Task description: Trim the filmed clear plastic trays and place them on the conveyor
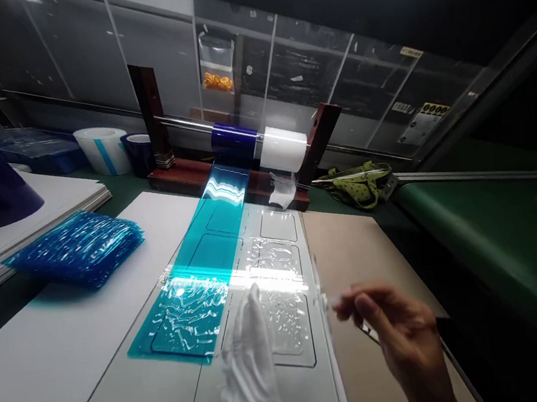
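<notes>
— Start closest to the lens.

— Left hand in a wrinkled white fabric glove, straight, fingers side by side, clamped on nothing visible. Laid along a pale grey sheet with black rounded-rectangle outlines, probably for steadying.

— And either side of the glove?

— To the left, a translucent teal-blue film strip, spread over outlines. To the right, a clear, crinkled film, likewise over outlines.

— Now the bare right hand.

— Blurred, above a flat brown board, near the clear film's edge. Fingers curled, thumb close by; cannot tell about anything pinched between.

— Follow the strip outward.

— Up to a glossy dark-blue film roll, next to a white roll on one shiny metal rod, between posts of a reddish-brown wooden stand. Likely hung so for free turning and straight unwinding.

— Farther left?

— Shiny blue stack of film pieces on white paper, presumably kept within reach, clear of the outlines.

— Any writing?

— On the panel behind, a yellow label with black characters, perhaps "0000"; too blurred for certainty. White tag below, unreadable. No legible brand.
</notes>
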Available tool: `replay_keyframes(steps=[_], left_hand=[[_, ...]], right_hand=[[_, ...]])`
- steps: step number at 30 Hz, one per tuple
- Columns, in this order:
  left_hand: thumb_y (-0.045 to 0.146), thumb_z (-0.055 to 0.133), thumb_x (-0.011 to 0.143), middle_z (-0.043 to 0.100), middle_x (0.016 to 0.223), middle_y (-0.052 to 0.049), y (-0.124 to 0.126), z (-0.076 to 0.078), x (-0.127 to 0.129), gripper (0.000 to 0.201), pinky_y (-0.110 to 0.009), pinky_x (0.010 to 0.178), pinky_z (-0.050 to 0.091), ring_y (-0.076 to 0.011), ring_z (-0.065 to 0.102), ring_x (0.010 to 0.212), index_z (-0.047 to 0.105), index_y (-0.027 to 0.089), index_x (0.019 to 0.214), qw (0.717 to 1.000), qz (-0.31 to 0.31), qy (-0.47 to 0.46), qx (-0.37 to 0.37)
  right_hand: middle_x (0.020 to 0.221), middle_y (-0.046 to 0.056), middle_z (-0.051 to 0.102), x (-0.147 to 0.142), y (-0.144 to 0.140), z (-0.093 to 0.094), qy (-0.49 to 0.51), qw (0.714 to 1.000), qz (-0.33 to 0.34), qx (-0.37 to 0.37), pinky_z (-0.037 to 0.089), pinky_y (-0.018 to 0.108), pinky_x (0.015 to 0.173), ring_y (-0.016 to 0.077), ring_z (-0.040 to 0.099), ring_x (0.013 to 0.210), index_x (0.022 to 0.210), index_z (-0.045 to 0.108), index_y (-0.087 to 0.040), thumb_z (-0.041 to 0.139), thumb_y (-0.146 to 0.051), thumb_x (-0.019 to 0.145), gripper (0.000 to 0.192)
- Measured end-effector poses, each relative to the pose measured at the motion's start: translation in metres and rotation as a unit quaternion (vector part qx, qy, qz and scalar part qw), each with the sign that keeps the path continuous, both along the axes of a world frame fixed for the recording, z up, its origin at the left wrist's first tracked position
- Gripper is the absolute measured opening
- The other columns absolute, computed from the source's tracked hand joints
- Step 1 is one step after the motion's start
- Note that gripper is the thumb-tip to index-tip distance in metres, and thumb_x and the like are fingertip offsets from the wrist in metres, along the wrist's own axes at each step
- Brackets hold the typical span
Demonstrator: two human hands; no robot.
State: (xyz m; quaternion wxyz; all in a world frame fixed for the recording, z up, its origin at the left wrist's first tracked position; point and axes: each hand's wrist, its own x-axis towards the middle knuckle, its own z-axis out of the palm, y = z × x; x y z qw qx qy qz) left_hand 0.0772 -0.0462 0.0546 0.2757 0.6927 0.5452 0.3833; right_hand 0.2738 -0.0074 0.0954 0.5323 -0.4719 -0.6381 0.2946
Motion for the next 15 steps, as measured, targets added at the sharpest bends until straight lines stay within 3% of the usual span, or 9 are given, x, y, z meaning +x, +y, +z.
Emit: replay_keyframes(steps=[2, 5, 8, 11, 13, 15], left_hand=[[0.04, 0.062, 0.084, 0.039, 0.145, -0.013, 0.002, -0.002, 0.012, 0.066, -0.059, 0.107, 0.034, -0.034, 0.039, 0.132, 0.035, 0.023, 0.141, 0.999, -0.009, 0.027, 0.025], [0.029, 0.063, 0.079, 0.04, 0.146, -0.013, -0.001, -0.007, 0.022, 0.082, -0.058, 0.112, 0.028, -0.035, 0.035, 0.136, 0.018, 0.027, 0.149, 0.996, -0.021, 0.06, 0.058], [0.024, 0.06, 0.074, 0.044, 0.141, -0.014, -0.01, -0.012, 0.02, 0.09, -0.06, 0.111, 0.025, -0.0369, 0.036, 0.136, 0.011, 0.028, 0.149, 0.987, -0.022, 0.114, 0.108], [0.03, 0.069, 0.053, 0.044, 0.136, -0.019, -0.022, -0.011, 0.015, 0.115, -0.06, 0.105, 0.03, -0.0448, 0.036, 0.13, 0.006, 0.021, 0.149, 0.968, -0.038, 0.203, 0.144], [0.029, 0.069, 0.042, 0.045, 0.132, -0.019, -0.028, -0.006, 0.015, 0.122, -0.058, 0.097, 0.038, -0.0467, 0.042, 0.121, 0.011, 0.021, 0.149, 0.961, -0.033, 0.244, 0.125], [0.03, 0.068, 0.041, 0.048, 0.129, -0.019, -0.032, 0.001, 0.016, 0.117, -0.056, 0.091, 0.041, -0.0446, 0.047, 0.112, 0.021, 0.02, 0.147, 0.959, -0.017, 0.267, 0.095]], right_hand=[[0.067, 0.003, 0.072, -0.007, -0.029, -0.004, 0.077, 0.995, 0.05, -0.025, 0.054, 0.024, 0.049, 0.0162, 0.068, 0.057, 0.087, 0.07, -0.023, 0.059, -0.03, 0.089, 0.013], [0.064, 0.005, 0.071, -0.001, -0.054, -0.019, 0.142, 0.987, 0.063, -0.048, 0.056, 0.03, 0.049, 0.0197, 0.068, 0.053, 0.084, 0.07, -0.022, 0.055, -0.04, 0.089, 0.024], [0.083, 0.008, 0.074, 0.017, -0.066, -0.031, 0.058, 0.998, -0.023, 0.012, 0.056, 0.031, 0.054, 0.0229, 0.071, 0.07, 0.092, 0.073, -0.023, 0.047, -0.04, 0.092, 0.031], [0.072, 0.004, 0.066, 0.021, -0.075, -0.032, -0.031, 0.993, -0.114, 0.016, 0.049, 0.028, 0.053, 0.0189, 0.063, 0.063, 0.1, 0.072, -0.022, 0.045, -0.044, 0.092, 0.035], [0.055, -0.001, 0.052, 0.012, -0.079, -0.028, -0.047, 0.994, -0.088, -0.054, 0.042, 0.027, 0.05, 0.0151, 0.053, 0.051, 0.101, 0.069, -0.019, 0.042, -0.049, 0.093, 0.041], [0.05, -0.006, 0.038, -0.001, -0.081, -0.024, -0.06, 0.989, -0.043, -0.126, 0.033, 0.024, 0.045, 0.012, 0.041, 0.045, 0.093, 0.067, -0.017, 0.04, -0.051, 0.094, 0.044]])
